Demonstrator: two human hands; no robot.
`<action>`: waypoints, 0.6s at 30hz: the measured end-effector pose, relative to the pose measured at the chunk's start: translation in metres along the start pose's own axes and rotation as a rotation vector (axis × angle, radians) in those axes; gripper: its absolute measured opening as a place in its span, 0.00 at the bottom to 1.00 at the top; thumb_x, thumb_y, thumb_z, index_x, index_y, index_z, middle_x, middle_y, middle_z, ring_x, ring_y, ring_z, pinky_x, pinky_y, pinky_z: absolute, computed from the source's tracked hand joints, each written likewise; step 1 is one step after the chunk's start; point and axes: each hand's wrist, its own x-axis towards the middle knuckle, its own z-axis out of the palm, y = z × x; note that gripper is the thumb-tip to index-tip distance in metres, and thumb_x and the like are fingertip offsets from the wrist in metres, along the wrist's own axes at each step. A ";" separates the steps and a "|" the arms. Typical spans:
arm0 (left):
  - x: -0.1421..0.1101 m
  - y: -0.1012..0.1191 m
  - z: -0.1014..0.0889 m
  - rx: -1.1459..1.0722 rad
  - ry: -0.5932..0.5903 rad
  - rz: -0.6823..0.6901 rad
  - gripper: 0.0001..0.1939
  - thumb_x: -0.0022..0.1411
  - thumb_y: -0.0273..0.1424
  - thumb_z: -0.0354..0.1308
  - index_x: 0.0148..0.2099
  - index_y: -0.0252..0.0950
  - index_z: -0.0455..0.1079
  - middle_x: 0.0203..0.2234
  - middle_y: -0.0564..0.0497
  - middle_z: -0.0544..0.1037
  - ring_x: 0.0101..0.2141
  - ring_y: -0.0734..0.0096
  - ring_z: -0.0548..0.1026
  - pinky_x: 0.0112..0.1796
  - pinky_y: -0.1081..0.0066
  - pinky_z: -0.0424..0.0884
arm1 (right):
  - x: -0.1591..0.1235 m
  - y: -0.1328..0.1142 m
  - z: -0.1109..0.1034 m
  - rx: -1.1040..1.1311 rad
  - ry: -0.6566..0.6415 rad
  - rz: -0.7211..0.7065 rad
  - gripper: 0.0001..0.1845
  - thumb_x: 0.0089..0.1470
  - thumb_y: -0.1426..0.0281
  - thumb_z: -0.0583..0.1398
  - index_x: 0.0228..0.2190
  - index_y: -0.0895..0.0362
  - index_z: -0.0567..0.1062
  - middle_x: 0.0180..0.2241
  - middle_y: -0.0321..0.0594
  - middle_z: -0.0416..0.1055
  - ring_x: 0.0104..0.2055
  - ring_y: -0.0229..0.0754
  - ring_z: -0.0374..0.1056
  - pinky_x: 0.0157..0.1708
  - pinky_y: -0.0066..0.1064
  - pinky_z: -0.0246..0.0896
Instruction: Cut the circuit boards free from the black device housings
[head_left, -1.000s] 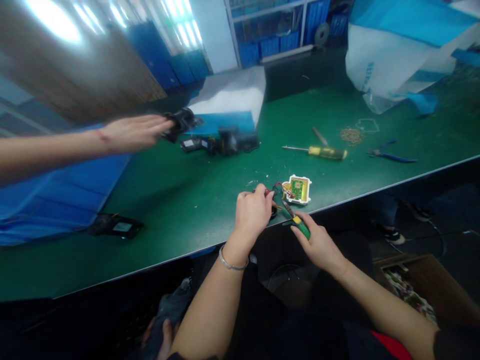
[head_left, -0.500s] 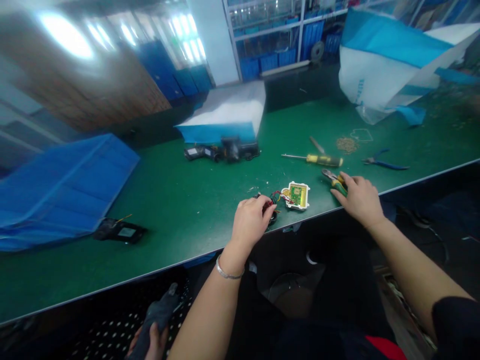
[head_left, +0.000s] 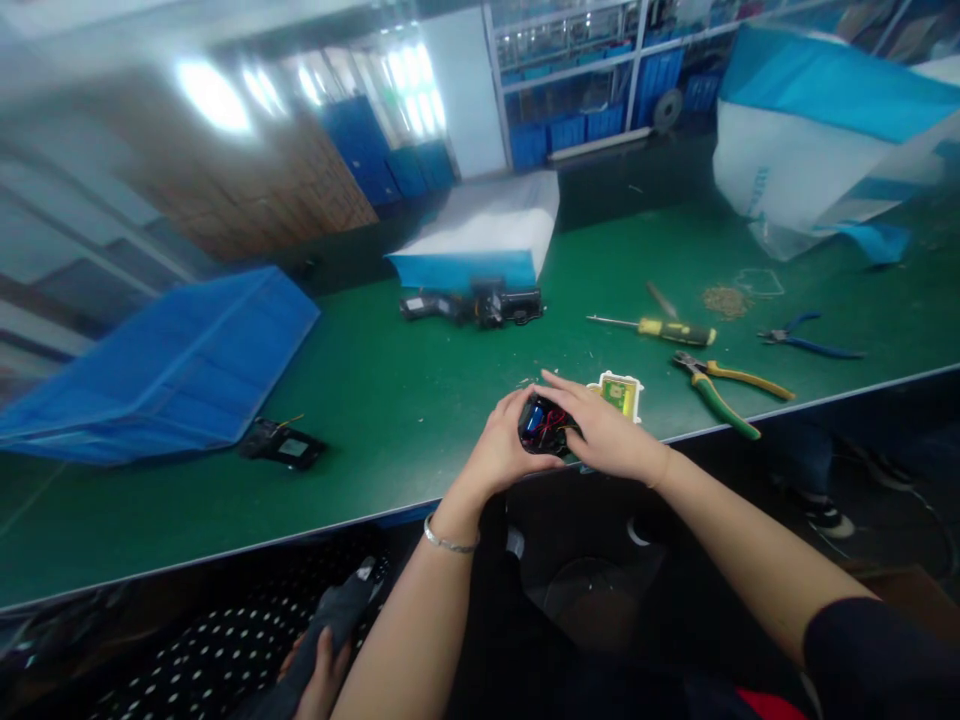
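My left hand (head_left: 501, 448) and my right hand (head_left: 611, 432) are closed around a black device housing (head_left: 538, 424) near the table's front edge. A blue part and red wires show in its open side. Beside my right hand lies a white-framed circuit board (head_left: 624, 394), partly hidden behind that hand. Green-and-yellow diagonal cutters (head_left: 705, 380) rest to the right with their handles spread. Behind them is a yellow-and-black screwdriver (head_left: 675, 331). Farther right lie blue-handled pliers (head_left: 802, 336).
A blue bin (head_left: 202, 370) and a black device (head_left: 289, 447) are on the left. Black devices (head_left: 502, 305) lie before a white-and-blue box (head_left: 469, 265). A white-and-blue sack (head_left: 802, 150) and small pieces (head_left: 726, 301) are at right. At lower left, another person's hand (head_left: 322, 665) holds a dark grey tool.
My right hand has let go of the diagonal cutters, now lying on the table, and moved left to the black housing. The view has shifted, so things appear farther right.
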 end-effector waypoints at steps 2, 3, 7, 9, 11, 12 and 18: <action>0.001 0.000 0.002 -0.047 -0.019 0.017 0.53 0.42 0.36 0.71 0.67 0.38 0.48 0.62 0.40 0.59 0.61 0.55 0.59 0.61 0.55 0.56 | 0.004 0.000 0.007 -0.041 0.000 -0.005 0.38 0.48 0.82 0.52 0.61 0.57 0.58 0.61 0.48 0.57 0.62 0.48 0.55 0.60 0.47 0.52; 0.001 0.002 0.003 -0.060 -0.023 0.025 0.53 0.42 0.34 0.70 0.67 0.39 0.47 0.63 0.41 0.59 0.61 0.56 0.60 0.61 0.57 0.57 | 0.005 0.001 0.007 -0.073 0.013 0.007 0.36 0.50 0.81 0.53 0.60 0.57 0.59 0.59 0.48 0.61 0.59 0.49 0.58 0.58 0.47 0.54; -0.001 0.010 -0.001 -0.007 -0.010 0.030 0.50 0.44 0.28 0.67 0.66 0.45 0.48 0.61 0.48 0.62 0.58 0.62 0.65 0.58 0.64 0.62 | -0.003 -0.001 -0.003 -0.207 0.057 0.071 0.21 0.57 0.75 0.54 0.52 0.56 0.69 0.47 0.47 0.69 0.48 0.49 0.65 0.49 0.43 0.61; 0.000 0.011 -0.006 0.081 0.044 -0.029 0.47 0.46 0.27 0.66 0.66 0.47 0.50 0.59 0.48 0.64 0.56 0.61 0.67 0.56 0.63 0.64 | -0.011 -0.001 -0.010 -0.280 0.032 0.061 0.16 0.60 0.74 0.52 0.47 0.56 0.73 0.43 0.46 0.70 0.45 0.48 0.65 0.47 0.42 0.61; 0.002 0.010 -0.011 0.171 0.115 -0.103 0.46 0.47 0.26 0.64 0.65 0.49 0.50 0.57 0.48 0.65 0.54 0.60 0.68 0.54 0.62 0.66 | -0.020 0.000 -0.015 -0.339 0.003 0.051 0.16 0.61 0.75 0.50 0.45 0.56 0.74 0.42 0.45 0.70 0.44 0.48 0.65 0.46 0.41 0.61; 0.003 0.010 -0.013 0.204 0.144 -0.127 0.45 0.48 0.26 0.64 0.65 0.50 0.50 0.56 0.48 0.66 0.54 0.60 0.69 0.53 0.61 0.67 | -0.023 0.003 -0.016 -0.351 -0.002 0.062 0.16 0.61 0.76 0.50 0.45 0.56 0.74 0.42 0.44 0.71 0.44 0.47 0.65 0.46 0.41 0.61; 0.007 0.006 -0.012 0.229 0.171 -0.183 0.47 0.49 0.29 0.66 0.66 0.51 0.47 0.55 0.47 0.66 0.52 0.60 0.70 0.51 0.63 0.69 | -0.028 0.006 -0.015 -0.384 0.037 0.141 0.15 0.60 0.77 0.51 0.43 0.55 0.75 0.46 0.45 0.70 0.49 0.50 0.62 0.48 0.44 0.59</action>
